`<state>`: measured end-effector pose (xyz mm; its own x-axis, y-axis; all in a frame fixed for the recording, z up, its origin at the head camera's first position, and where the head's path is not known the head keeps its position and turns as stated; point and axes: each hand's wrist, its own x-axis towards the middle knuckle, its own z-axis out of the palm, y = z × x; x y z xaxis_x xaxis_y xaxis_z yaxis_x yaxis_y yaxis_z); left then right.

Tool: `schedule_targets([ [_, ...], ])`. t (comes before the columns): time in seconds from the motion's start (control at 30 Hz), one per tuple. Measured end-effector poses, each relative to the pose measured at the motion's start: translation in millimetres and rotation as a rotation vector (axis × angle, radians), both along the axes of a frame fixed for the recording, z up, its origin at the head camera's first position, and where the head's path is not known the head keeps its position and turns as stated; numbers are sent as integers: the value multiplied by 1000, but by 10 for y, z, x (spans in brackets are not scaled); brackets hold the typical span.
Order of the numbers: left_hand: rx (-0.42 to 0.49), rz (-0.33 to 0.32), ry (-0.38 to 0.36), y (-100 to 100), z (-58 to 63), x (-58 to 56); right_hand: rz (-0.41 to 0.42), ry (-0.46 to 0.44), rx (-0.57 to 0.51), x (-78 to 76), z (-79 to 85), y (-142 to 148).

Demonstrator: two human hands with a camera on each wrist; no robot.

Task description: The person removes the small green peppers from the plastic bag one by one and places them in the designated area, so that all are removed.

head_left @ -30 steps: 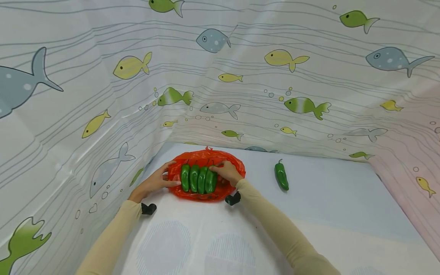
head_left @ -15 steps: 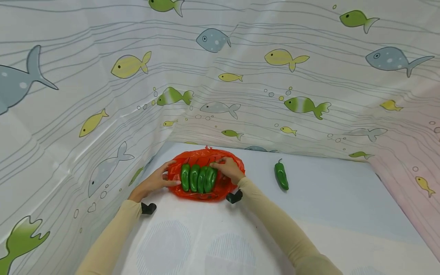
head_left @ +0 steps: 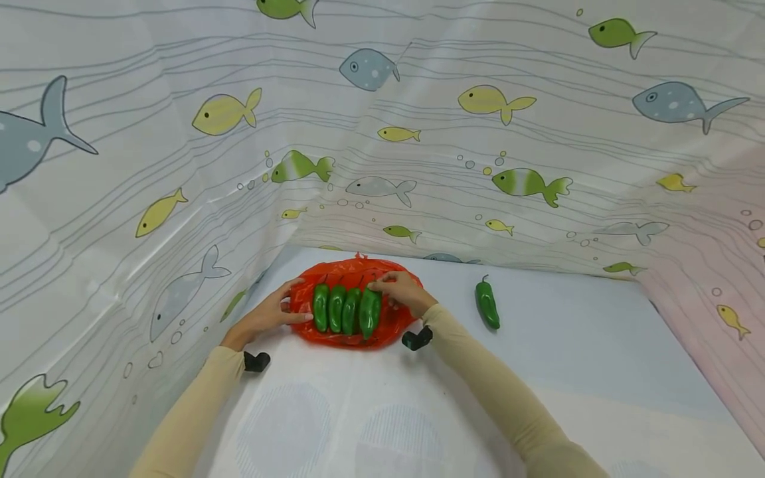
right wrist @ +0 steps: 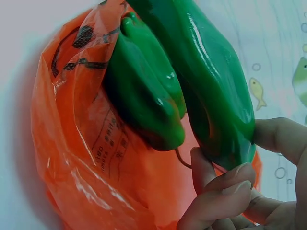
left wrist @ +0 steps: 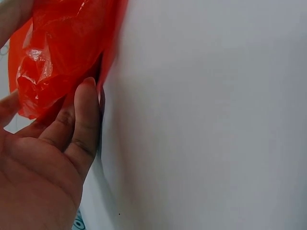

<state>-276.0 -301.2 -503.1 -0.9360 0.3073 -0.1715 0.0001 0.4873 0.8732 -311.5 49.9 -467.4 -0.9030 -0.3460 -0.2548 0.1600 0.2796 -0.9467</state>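
A red plastic bag (head_left: 391,335) lies spread open on the table, with several green peppers (head_left: 337,309) side by side in it. My right hand (head_left: 403,292) pinches the end of the rightmost pepper (head_left: 370,312) between thumb and fingers; in the right wrist view this pepper (right wrist: 211,72) is tilted and raised above two others (right wrist: 144,91). At the bag's left edge, my left hand (head_left: 271,313) holds the side of the bag, its thumb near the leftmost pepper. In the left wrist view the fingers of my left hand (left wrist: 48,158) lie against the red plastic (left wrist: 62,52).
A single green pepper (head_left: 487,304) lies on the white tabletop (head_left: 574,345) to the right of the bag. Fish-patterned sheets (head_left: 442,159) stand as walls at the back, left and right. Black wrist cameras (head_left: 257,362) sit on both wrists.
My right hand has moved slightly right, and the pepper in it has shifted right, apart from the row, with its lower end swung toward the front. The left hand stays at the bag's edge.
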Motion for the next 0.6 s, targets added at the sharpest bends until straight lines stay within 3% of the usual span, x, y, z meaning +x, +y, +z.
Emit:
schedule_targets([
  [0.27,7,-34,57,-6,1,-12,51,19,24,4,72,115],
  [0.6,-8,-22,25,-18,-19,8,62,72,93,82,188,266],
])
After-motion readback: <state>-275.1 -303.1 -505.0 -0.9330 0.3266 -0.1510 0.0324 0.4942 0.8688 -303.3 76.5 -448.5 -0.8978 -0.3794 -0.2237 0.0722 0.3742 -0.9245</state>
